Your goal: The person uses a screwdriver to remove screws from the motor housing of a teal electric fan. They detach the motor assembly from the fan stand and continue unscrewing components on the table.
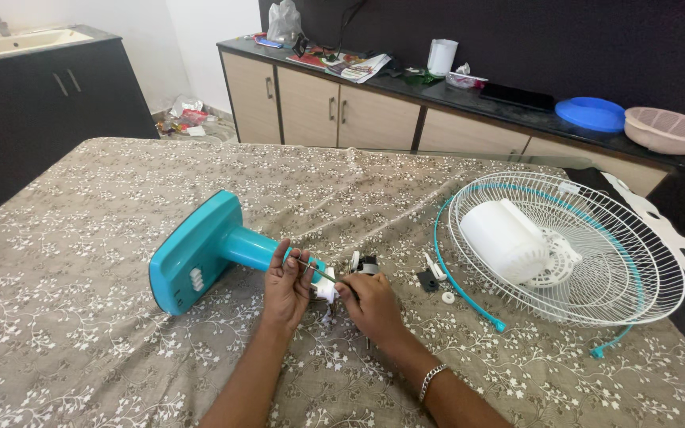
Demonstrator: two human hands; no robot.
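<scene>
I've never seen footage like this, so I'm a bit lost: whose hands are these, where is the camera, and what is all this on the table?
There is one picture, taken by a camera worn on a person's head, looking down at their own two bare hands. The left hand steadies the neck of a teal fan base lying on its side. The right hand, with a bracelet at the wrist, holds a thin tool to a small white and black assembly at the neck's end. On the flowered tablecloth also lie a white wire fan guard with a white motor cover in it, and a few small loose parts.
</scene>
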